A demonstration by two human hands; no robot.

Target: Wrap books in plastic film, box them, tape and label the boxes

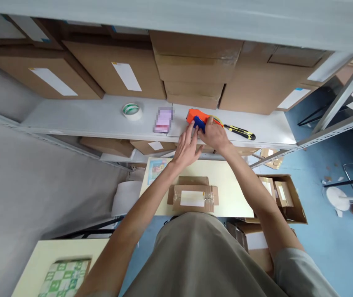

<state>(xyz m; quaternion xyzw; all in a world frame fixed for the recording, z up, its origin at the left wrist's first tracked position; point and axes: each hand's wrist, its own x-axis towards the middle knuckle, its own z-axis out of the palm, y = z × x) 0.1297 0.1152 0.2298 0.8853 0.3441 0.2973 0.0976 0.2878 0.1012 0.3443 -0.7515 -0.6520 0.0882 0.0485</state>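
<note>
Glossy orange-and-blue plastic tape dispenser (198, 118), matt painted-metal shelf (96, 117), matt brown cardboard boxes (114, 74).

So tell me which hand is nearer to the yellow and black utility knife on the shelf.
Right. The right hand grips the orange tape dispenser just beside the utility knife; the left hand is on the dispenser's far side, farther from the knife.

A tape roll (132, 110) and utility knife (240, 132) lie on the shelf (80, 119)

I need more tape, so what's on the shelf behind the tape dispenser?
Stacked cardboard boxes stand behind the orange tape dispenser on the shelf. Both hands, left hand and right hand, cover its front; box contents are hidden.
</note>
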